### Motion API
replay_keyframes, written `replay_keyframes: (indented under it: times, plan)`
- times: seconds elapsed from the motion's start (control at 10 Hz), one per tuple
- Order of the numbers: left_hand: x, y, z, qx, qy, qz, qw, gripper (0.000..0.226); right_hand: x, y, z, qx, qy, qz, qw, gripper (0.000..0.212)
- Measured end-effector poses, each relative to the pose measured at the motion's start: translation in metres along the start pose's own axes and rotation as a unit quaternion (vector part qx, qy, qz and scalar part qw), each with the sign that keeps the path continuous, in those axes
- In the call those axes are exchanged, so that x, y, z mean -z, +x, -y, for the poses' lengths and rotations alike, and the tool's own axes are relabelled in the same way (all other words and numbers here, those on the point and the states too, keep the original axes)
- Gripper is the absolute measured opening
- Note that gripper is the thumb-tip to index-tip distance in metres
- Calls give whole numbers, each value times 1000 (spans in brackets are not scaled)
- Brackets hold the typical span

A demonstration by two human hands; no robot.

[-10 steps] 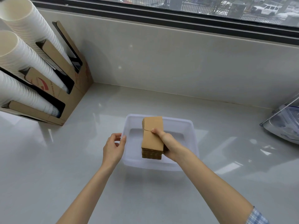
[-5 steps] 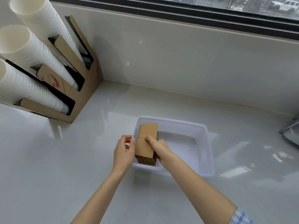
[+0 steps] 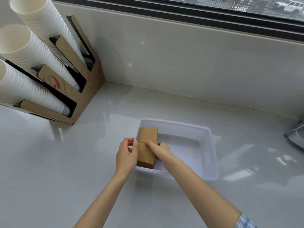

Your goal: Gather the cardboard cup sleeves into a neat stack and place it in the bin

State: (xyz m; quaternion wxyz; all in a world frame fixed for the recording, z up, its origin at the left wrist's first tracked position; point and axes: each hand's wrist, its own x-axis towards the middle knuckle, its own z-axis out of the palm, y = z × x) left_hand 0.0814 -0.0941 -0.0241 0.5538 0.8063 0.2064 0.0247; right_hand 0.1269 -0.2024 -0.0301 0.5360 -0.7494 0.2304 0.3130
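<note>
We're over a pale glossy counter (image 3: 65, 162), and the stack of cardboard sleeves (image 3: 147, 145) sits inside the white plastic bin (image 3: 212, 155), hard against its left wall, long side running from near to far. The stack looks squared up, edges flush, brown top face showing. The right hand (image 3: 160, 151) is in the bin beside the stack, thumb laid across the top face and the fingers wrapped down the right side, so it is clamped on the sleeves. The left hand (image 3: 126, 155) is at the bin's left rim, thumb and forefinger pressed together at the rim just where the stack's left edge meets it; from this angle we can't quite say whether they pinch the rim alone or the sleeves too. The rest of the bin, to the right, shows bare floor. Far left, a cardboard cup dispenser (image 3: 79, 89) holds three slanted columns of white paper cups (image 3: 32, 51). At the right edge, a corner of some grey object (image 3: 296, 137) peeks in.
</note>
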Motion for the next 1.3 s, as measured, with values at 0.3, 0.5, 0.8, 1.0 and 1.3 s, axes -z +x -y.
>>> replay_keyframes:
  times: [0.3,0.5,0.8,1.0,1.3]
  plan:
    - [0,0,1,-2,3,0,1000,24,0,-2,1,20,-3,0,1000,68]
    - [0,0,0,-2,5,6,1000,24,3,-5,3,20,27,-4,999,67]
    - [-1,0,-1,-8,7,5,1000,24,5,-12,2,34,23,37,998,67]
    - [2,0,-5,-19,43,16,999,26,20,-29,6,63,-16,62,996,53]
    - [9,4,-12,-44,236,69,968,51,36,-51,7,97,-183,45,977,60]
